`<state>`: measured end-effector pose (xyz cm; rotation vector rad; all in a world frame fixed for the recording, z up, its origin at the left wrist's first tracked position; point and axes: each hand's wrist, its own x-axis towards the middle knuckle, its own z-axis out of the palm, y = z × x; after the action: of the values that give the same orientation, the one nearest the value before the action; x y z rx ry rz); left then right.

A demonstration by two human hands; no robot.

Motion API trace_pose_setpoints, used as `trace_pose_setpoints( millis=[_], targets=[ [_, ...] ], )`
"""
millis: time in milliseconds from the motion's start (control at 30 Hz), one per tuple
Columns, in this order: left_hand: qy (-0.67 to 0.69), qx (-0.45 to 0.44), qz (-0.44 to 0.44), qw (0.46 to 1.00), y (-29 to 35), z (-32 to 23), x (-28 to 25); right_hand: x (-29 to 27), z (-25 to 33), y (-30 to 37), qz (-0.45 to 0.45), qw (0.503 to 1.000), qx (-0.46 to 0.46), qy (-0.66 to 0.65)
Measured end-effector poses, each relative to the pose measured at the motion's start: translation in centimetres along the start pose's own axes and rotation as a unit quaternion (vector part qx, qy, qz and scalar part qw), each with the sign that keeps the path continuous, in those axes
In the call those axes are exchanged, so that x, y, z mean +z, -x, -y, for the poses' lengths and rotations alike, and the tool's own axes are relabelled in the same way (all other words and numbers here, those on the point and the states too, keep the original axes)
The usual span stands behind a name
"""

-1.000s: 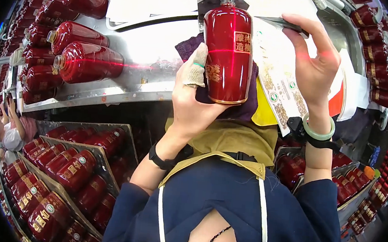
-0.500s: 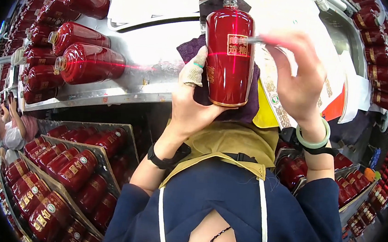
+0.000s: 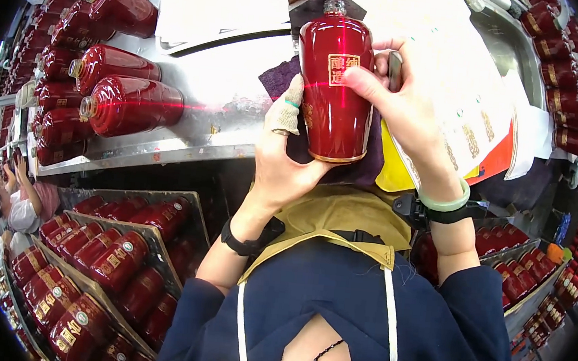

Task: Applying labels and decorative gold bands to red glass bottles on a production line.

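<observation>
A glossy dark-red glass bottle (image 3: 338, 126) with a clear glass neck lies on the bench, its neck pointing away from me. My left hand (image 3: 282, 163) cups its left side and base, a pale finger cot on one finger. My right hand (image 3: 405, 105) presses its thumb on the square gold-lettered label (image 3: 344, 70) on the bottle's front. Tucked among the right fingers is a grey metal tool (image 3: 395, 71), which looks like tweezers, its tip hidden. A purple cloth (image 3: 281, 77) lies under the bottle.
Several red bottles (image 3: 137, 104) lie on the metal bench at left. Gold-printed sticker sheets (image 3: 475, 131) spread at right, near a yellow sheet (image 3: 392, 165). Partitioned crates (image 3: 187, 240) of red bottles stand below on both sides. Another person (image 3: 22, 205) is at far left.
My right hand has turned, drawing the tool tip off the label and bringing the thumb onto it. The bottle has shifted slightly left, still held by my left hand.
</observation>
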<state>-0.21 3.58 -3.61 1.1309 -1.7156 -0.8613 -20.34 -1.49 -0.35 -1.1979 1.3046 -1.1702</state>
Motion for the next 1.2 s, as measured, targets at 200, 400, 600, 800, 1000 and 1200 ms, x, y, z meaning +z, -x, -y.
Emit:
trace_pose_setpoints(
  millis=[200,400,600,800,1000,1200],
  targets=[
    [0.002,0.001,-0.001,1.0,0.0,0.0,0.0,0.1,0.4,0.2,-0.024,1.0,0.015,-0.006],
    [0.015,-0.011,-0.002,1.0,0.1,0.0,0.1,0.2,0.2,0.0,-0.032,0.999,0.007,-0.007],
    [0.025,-0.008,-0.003,1.0,0.1,0.1,0.1,-0.1,1.2,-0.6,-0.066,0.989,-0.11,0.07],
    [0.012,0.001,0.01,1.0,-0.2,-0.2,-0.1,-0.4,6.7,-1.2,0.141,0.872,-0.322,0.34],
    [0.061,0.02,0.039,0.997,-0.5,-0.6,-1.5,-0.2,8.8,-2.6,0.049,0.763,-0.503,0.402],
    [0.222,-0.065,-0.019,0.973,-2.1,-1.1,-0.8,-0.9,7.8,-2.7,0.012,0.859,-0.336,0.386]
  ],
)
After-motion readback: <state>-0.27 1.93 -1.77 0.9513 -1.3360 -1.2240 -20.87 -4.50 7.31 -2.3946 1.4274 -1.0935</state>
